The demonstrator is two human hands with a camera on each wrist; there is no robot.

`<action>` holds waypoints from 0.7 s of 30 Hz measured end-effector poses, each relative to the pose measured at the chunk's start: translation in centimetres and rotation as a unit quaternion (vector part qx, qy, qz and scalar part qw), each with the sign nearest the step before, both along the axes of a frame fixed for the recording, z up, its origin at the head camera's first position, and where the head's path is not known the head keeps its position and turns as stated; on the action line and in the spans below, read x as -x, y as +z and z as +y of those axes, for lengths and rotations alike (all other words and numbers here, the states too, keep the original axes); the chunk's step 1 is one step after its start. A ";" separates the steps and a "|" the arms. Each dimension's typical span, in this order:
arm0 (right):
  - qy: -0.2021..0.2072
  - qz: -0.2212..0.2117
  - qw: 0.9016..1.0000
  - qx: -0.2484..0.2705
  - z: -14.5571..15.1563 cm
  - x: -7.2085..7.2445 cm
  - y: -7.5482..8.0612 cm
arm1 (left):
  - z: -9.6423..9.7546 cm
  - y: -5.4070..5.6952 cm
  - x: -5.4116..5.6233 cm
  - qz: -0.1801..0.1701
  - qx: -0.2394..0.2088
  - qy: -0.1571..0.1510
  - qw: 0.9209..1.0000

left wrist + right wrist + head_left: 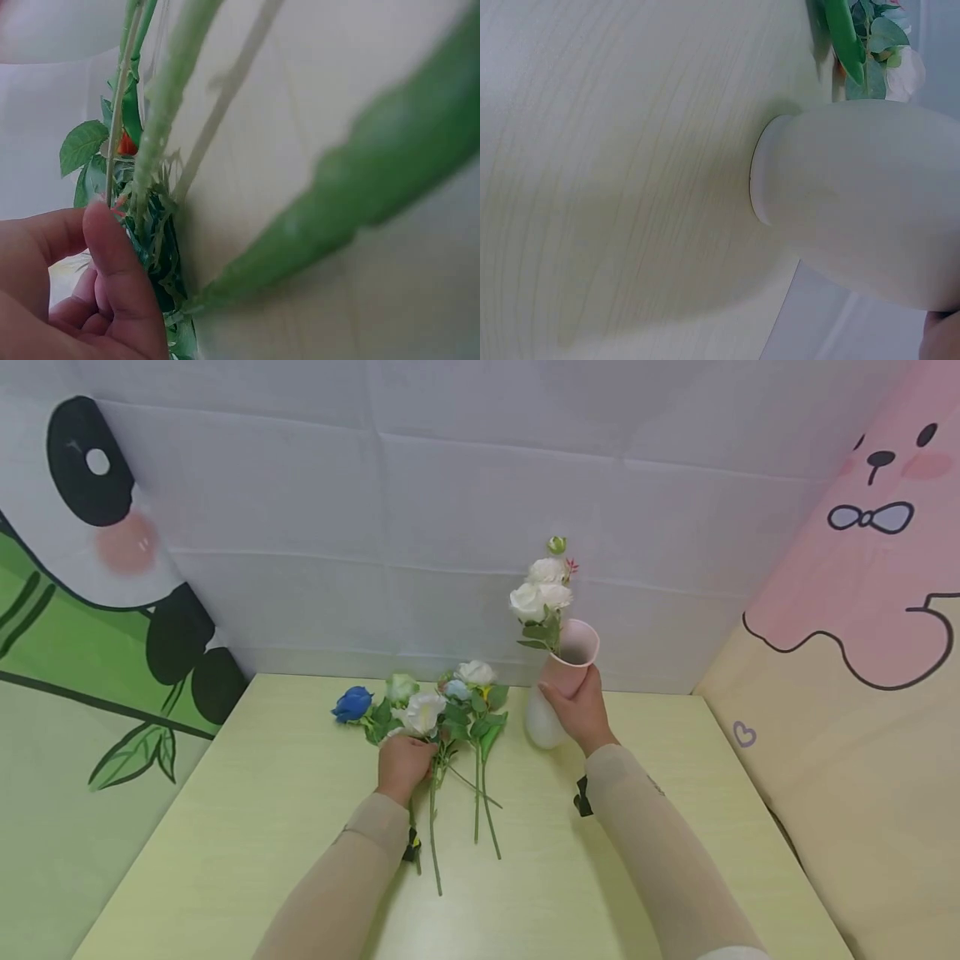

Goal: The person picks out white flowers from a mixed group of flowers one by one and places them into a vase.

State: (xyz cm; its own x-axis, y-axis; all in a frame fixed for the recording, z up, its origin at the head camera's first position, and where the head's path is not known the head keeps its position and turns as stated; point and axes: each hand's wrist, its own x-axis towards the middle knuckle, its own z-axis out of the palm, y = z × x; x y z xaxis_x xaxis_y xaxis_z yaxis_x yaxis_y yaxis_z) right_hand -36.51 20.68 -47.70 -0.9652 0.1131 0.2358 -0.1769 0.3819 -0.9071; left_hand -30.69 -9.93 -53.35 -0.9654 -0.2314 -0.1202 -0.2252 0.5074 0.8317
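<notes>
- The pale backdrop, creased into squares, fills the top middle of the head view.
- The light worktop spreads across the lower half of that view.
- A panda drawing covers the upper left; a pink bear drawing stands at the upper right.
- Two beige sleeves reach up from the bottom edge, one left of centre, one right.
- A loose cluster of flowers, with white, pale green and pale blue heads, lies on the worktop just left of the frame's centre, its stems pointing towards the bottom edge.
- The vase, pink above and white below, is right of centre, its mouth up and to the right of its base. Its pale lower part takes up the right side of the right wrist view.
- White flowers with green leaves stand in the vase, rising above its rim at upper right of centre.
- The right hand is wrapped round the upper part of the vase.
- The left hand, below the white heads in the cluster, pinches a thin stem between thumb and forefinger, at left in the left wrist view.
- A blue rose lies at the cluster's left end.
</notes>
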 end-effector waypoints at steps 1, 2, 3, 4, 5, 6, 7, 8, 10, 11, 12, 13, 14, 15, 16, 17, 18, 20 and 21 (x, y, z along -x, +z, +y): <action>-0.001 0.000 1.000 0.001 0.0 0.0 0.0 | 0.0 0.0 0.0 -0.002 0.002 -0.001 1.000; -0.001 -0.001 1.000 0.001 0.0 0.0 0.0 | 0.1 0.0 0.1 -0.003 0.001 0.000 1.000; -0.002 -0.001 1.000 0.001 0.0 0.0 0.0 | 0.1 0.0 0.1 -0.005 0.001 0.001 1.000; -0.002 -0.001 1.000 0.002 0.0 0.0 0.1 | 0.1 0.0 0.1 -0.006 0.001 0.001 1.000; -0.001 -0.001 1.000 0.002 0.0 0.0 0.0 | 0.1 0.0 0.2 -0.006 0.001 0.002 1.000; -0.001 -0.001 1.000 0.001 0.0 0.0 0.0 | 0.1 0.0 0.2 -0.006 0.001 0.003 1.000; -0.001 -0.001 1.000 0.000 0.0 0.0 0.0 | 0.2 -0.1 0.2 -0.005 0.004 0.003 1.000; -0.001 -0.001 1.000 0.000 0.0 0.0 0.0 | 0.1 -0.1 0.3 -0.004 0.005 0.004 1.000; -0.001 -0.002 1.000 -0.001 0.0 0.0 0.0 | 0.1 -0.3 0.4 -0.003 0.006 0.006 1.000; -0.001 -0.002 1.000 0.000 0.0 0.0 0.0 | 0.1 -0.4 0.5 -0.002 0.007 0.007 1.000; -0.001 -0.001 1.000 0.000 0.0 0.0 0.1 | 0.1 -0.4 0.5 -0.001 0.008 0.008 1.000; -0.001 -0.001 1.000 0.000 -0.1 -0.1 0.1 | 0.1 -0.4 0.6 0.000 0.009 0.008 1.000; 0.000 0.001 1.000 0.000 -0.1 -0.1 0.1 | 0.1 -0.5 0.7 0.000 0.006 0.010 1.000; 0.000 0.000 1.000 0.000 -0.1 -0.1 0.1 | 0.1 -0.5 0.7 0.002 0.001 0.011 1.000; 0.000 0.000 1.000 0.001 -0.1 -0.1 0.2 | 0.1 -0.4 0.8 0.004 -0.004 0.013 1.000; 0.001 0.000 1.000 0.001 -0.1 -0.1 0.2 | 0.2 -0.3 0.8 0.007 -0.014 0.013 1.000; 0.000 -0.001 1.000 0.001 -0.1 -0.1 0.2 | 0.2 -0.2 0.8 0.010 -0.025 0.014 1.000; -0.001 -0.003 1.000 0.003 -0.1 -0.1 0.2 | 0.3 0.1 0.7 0.016 -0.050 0.016 0.998; -0.001 -0.005 1.000 0.004 -0.1 -0.1 0.2 | 0.3 0.3 0.7 0.019 -0.062 0.015 0.998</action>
